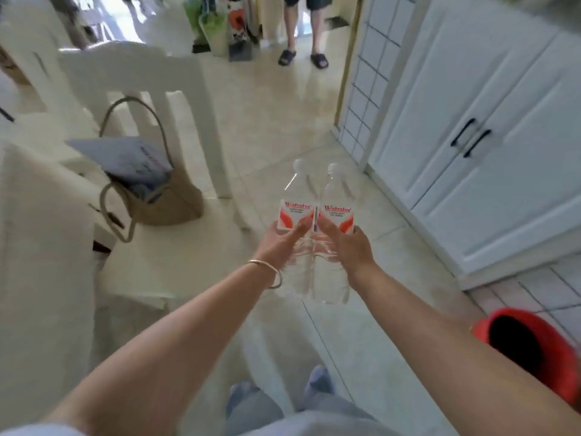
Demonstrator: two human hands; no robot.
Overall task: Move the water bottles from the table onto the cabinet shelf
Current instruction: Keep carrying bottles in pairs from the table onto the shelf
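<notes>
Tiled floor (267, 121); left hand (279, 243), right hand (345, 247) grip touching bottles (314, 215).

Looks like a lived-in home, likely a dining or kitchen area. Glossy cream floor tiles (267, 114) underfoot. White panelled cabinet doors (471, 127) with black handles (471, 136) along the right side, beside a white gridded panel (364, 89). White dining chairs (132, 77) on the left, one carrying a woven tote bag (157, 196) stuffed with papers. Red bucket (531, 347) on the floor near the cabinet. Farther back, shopping bags (217, 26) against the wall and another person's legs in dark slippers (303, 59).
</notes>
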